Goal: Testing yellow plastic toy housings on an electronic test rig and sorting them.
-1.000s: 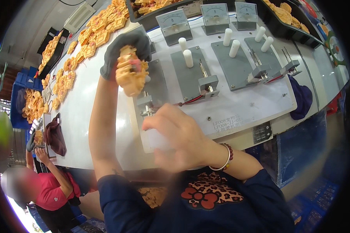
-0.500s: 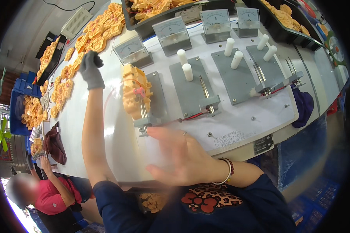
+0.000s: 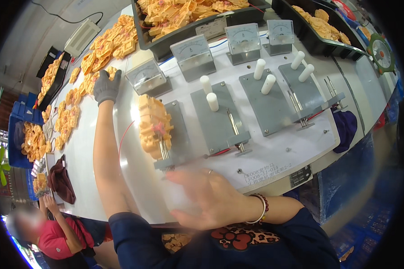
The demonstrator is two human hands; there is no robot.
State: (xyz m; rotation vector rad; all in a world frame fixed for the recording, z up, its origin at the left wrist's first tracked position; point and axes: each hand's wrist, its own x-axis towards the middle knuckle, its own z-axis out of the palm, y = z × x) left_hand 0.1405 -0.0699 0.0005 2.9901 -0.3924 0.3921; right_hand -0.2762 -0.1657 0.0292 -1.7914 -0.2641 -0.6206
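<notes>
My left hand [image 3: 107, 86], in a grey glove, reaches to the far left, its fingers closed on a yellow-orange plastic part [image 3: 113, 71] at the edge of a pile. My right hand [image 3: 206, 197] is bare and partly blurred, with thumb and forefinger apart. It hovers by the near end of the leftmost grey test fixture [image 3: 179, 119]; whether a fingertip touches the metal end is unclear. On that fixture lies a yellow plastic housing [image 3: 153, 123], with metal pins against its pink middle. A thin red wire [image 3: 125, 136] trails from the housing.
Further grey fixtures [image 3: 220, 123] with white posts stand to the right. Behind them are several analog meters [image 3: 193, 56] and a black bin [image 3: 175, 40] of yellow parts. A pile of parts [image 3: 116, 38] lies far left. A co-worker in red [image 3: 60, 237] sits lower left.
My left hand has closed around a plastic part at the pile. The right hand stays near the fixture's end, still blurred. The whole view has shifted slightly.
</notes>
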